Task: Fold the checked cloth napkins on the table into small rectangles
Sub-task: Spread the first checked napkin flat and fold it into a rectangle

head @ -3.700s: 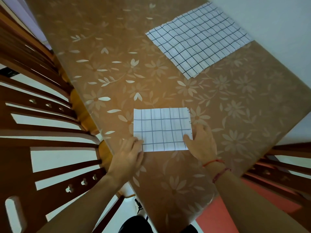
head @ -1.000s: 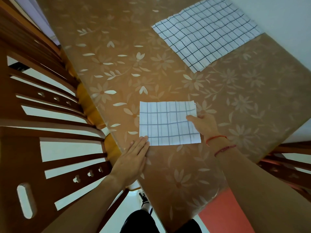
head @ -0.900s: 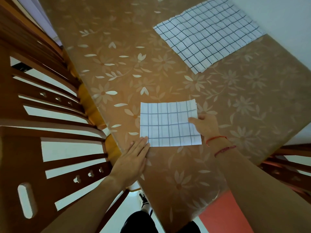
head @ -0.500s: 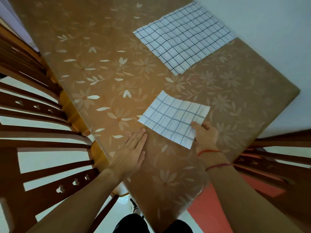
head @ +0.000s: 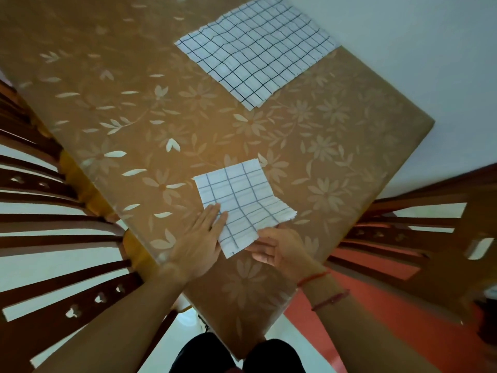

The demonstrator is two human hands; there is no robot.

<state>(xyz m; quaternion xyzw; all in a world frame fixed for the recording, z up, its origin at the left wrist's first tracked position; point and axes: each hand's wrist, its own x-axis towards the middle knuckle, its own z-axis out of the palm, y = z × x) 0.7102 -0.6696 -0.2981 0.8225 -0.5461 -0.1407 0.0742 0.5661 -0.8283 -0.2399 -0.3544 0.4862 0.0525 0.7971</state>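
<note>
The bench (head: pixel 166 125), under a glossy tan cover printed with pale flowers, fills the view, with dark slatted wooden chairs (head: pixel 40 232) on either side. A large flat napkin (head: pixel 255 49), white cloth with a thin black grid, lies at the far edge. The folded napkin (head: pixel 242 197), a small wavy rectangle, sits near the front corner, turned more aslant than half a second ago. The left hand (head: pixel 199 243), then beside it on the bench, now lays straight, closed fingers (head: pixel 215 216) on its left edge. The right hand (head: pixel 279 249) pinches its near corner, which is slightly lifted. Red strings (head: pixel 313 278) circle the right wrist.
</note>
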